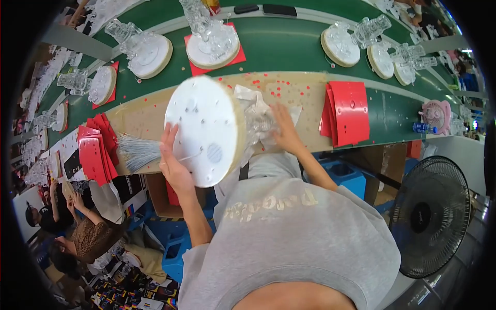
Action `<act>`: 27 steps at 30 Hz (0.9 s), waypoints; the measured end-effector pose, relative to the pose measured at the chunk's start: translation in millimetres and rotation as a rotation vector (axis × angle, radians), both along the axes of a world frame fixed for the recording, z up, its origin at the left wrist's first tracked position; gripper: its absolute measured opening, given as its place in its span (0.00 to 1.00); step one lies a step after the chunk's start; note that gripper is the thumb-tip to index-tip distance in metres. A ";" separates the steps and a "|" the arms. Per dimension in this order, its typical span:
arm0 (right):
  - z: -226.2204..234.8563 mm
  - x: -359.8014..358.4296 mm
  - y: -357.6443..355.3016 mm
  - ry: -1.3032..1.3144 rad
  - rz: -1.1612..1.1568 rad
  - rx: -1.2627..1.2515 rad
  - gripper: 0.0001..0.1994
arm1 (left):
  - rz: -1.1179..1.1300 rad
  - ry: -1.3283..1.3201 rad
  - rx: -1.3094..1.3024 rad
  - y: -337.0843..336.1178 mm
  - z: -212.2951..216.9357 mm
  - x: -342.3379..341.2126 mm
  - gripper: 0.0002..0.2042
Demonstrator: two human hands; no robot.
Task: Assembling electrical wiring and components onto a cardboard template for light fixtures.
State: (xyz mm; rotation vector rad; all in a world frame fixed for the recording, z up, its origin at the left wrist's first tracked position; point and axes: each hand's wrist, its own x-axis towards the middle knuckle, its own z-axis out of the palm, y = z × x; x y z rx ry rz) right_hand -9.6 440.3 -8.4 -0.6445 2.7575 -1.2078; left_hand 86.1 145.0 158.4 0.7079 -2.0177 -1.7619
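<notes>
Disc, white and round, tipped up on edge over the table, dead centre of our clock! Left hand at eight o'clock, fingers laid along the white face; whether they pinch the rim, I can't tell. Right hand at three, fingers spread over crumpled pale wrap and the clear piece behind the disc; grip unclear there too. Danger: a smooth face on flat fingers could slide, and a lopsided push could strain the clear piece. Loose wrap could snag as well. Crowding in at nine: a grey-bristled brush, just beside the left hand, then red sheets. Red dots litter two o'clock, and a red stack blocks three. Twelve has another clear figure, easily knocked!
</notes>
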 end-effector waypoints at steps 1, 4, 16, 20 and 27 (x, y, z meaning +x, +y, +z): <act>14.9 -5.9 0.9 -0.010 -0.079 -0.189 0.36 | 0.002 -0.008 0.001 7.8 7.8 -5.1 0.30; 122.4 -9.8 5.1 -0.085 -0.395 -0.434 0.28 | 0.004 0.159 0.227 35.5 26.7 -24.4 0.31; 241.9 32.6 -9.7 0.350 0.193 0.207 0.36 | -0.463 0.352 -0.132 85.8 38.6 -66.9 0.31; 244.6 30.1 -2.7 0.336 0.224 0.213 0.36 | -0.516 0.374 -0.209 75.6 33.5 -89.2 0.34; 262.7 29.1 -7.7 0.186 0.215 0.184 0.38 | -0.226 0.363 0.099 93.9 12.5 -95.5 0.39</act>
